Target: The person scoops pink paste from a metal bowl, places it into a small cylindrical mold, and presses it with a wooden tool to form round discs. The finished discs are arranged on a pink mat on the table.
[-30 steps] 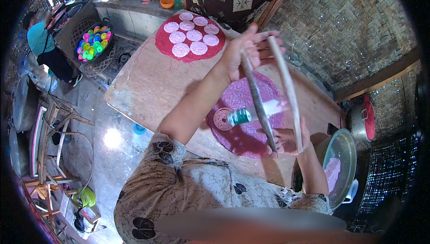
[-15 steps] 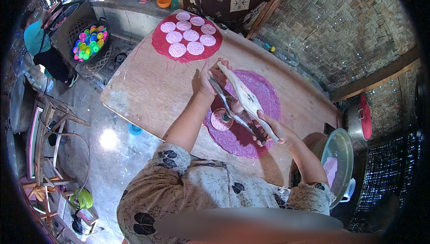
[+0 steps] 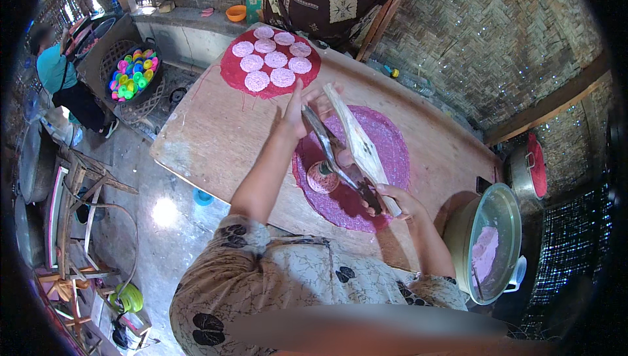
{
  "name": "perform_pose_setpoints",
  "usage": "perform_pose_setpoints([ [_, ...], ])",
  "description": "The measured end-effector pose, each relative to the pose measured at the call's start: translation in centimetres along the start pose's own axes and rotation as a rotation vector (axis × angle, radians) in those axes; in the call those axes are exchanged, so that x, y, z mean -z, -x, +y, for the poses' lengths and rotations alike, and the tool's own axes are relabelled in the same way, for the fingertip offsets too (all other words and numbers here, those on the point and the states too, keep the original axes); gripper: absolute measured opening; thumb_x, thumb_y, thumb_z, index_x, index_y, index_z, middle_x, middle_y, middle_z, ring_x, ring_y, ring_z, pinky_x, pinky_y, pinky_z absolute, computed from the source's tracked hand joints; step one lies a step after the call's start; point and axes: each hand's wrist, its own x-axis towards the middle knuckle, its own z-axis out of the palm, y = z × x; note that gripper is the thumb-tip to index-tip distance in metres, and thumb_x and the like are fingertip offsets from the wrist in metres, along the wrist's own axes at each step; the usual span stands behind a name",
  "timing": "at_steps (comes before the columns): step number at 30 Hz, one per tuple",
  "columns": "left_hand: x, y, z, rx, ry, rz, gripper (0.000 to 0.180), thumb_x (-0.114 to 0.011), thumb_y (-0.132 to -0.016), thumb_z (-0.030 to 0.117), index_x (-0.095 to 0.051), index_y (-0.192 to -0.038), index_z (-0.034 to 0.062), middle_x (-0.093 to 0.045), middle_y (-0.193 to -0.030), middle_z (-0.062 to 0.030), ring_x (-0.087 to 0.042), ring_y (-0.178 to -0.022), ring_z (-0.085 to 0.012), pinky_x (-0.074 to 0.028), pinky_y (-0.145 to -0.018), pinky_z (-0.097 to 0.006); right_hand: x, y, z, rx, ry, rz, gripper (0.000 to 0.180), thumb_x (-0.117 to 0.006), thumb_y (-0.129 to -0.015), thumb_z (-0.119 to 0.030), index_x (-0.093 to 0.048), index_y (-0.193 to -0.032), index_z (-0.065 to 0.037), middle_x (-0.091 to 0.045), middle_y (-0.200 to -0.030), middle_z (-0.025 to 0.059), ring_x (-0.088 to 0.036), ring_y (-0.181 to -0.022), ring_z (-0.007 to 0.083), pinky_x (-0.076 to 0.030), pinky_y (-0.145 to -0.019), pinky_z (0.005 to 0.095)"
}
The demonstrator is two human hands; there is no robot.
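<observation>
A two-bar wooden hand press, one bar pale point(image 3: 356, 137) and the other dark point(image 3: 329, 143), is held at a slant over a round purple mat point(image 3: 386, 127). My left hand point(image 3: 296, 113) is at its far end, palm against the dark bar and fingers reaching toward the pale one. At the near end my right hand point(image 3: 400, 202) closes around both bars. Between the bars a lump of pink dough point(image 3: 343, 157) shows. Below the press lies a round pink piece point(image 3: 320, 178) on the mat, partly hidden by the dark bar.
On the wooden table point(image 3: 216, 140), a red mat point(image 3: 233, 78) bears several pink lacy discs point(image 3: 276, 60). A large tub point(image 3: 476, 245) with pink dough point(image 3: 485, 254) stands at right, near a phone point(image 3: 483, 185). Far left are a person point(image 3: 55, 71) and a basket of colourful cups point(image 3: 134, 73).
The press's bars stand slightly farther apart at the far end, and my left hand's fingers have loosened and spread. The view has shifted a little, showing more of the tub.
</observation>
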Motion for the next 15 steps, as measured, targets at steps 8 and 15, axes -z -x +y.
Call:
perform_pose_setpoints([
  [8, 7.1, 8.9, -4.0, 0.347, -1.204, 0.117, 0.088, -0.024, -0.099, 0.07, -0.037, -0.146, -0.0033, -0.055, -0.137, -0.0223, -0.048, -0.13, -0.0271, -0.032, -0.111, -0.04, 0.5, 1.2, 3.7, 0.118, -0.125, 0.023, 0.05, -0.062, -0.091, -0.049, -0.063, -0.106, -0.001, -0.065, -0.085, 0.0077, -0.061, -0.073, 0.0151, -0.048, -0.061, 0.0258],
  [15, 5.2, 10.1, -6.3, 0.274, -1.144, 0.189, 0.092, -0.029, -0.096, 0.073, -0.065, -0.118, -0.0096, -0.065, -0.121, -0.024, -0.059, -0.112, -0.0302, -0.038, -0.105, -0.037, 0.6, 1.1, 4.1, 0.203, -0.135, 0.023, 0.05, -0.062, -0.092, -0.044, -0.058, -0.117, -0.001, -0.064, -0.093, 0.0091, -0.06, -0.076, 0.0161, -0.05, -0.068, 0.0298],
])
